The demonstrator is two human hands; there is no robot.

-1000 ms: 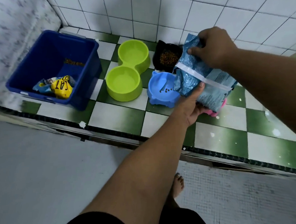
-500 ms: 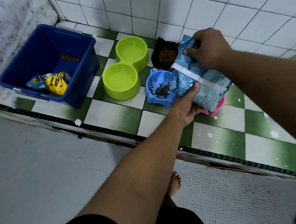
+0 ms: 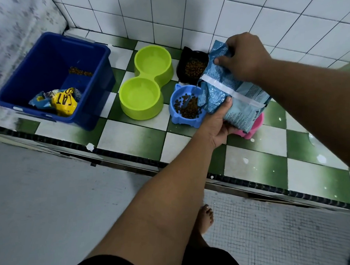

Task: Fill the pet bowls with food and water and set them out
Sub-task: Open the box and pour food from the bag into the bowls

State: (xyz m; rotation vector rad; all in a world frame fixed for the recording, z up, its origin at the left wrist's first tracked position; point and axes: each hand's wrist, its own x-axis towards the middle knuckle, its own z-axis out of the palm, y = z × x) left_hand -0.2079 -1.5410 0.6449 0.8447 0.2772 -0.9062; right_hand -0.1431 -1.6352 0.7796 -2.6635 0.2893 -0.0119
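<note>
Head view: my left hand (image 3: 216, 126) grips the blue food bag (image 3: 224, 85) from beneath and my right hand (image 3: 245, 55) pinches its upper edge, tipping its mouth toward nine o'clock over the blue bowl (image 3: 186, 122), part-filled with kibble (image 3: 189, 109). I judge I'm mid-pour; next I must level the bag, then shift to the pink bowl (image 3: 255, 128) at four o'clock. The bag hides most of that bowl and its own mouth; whether the green double bowl (image 3: 140, 114) holds water is unclear.
</note>
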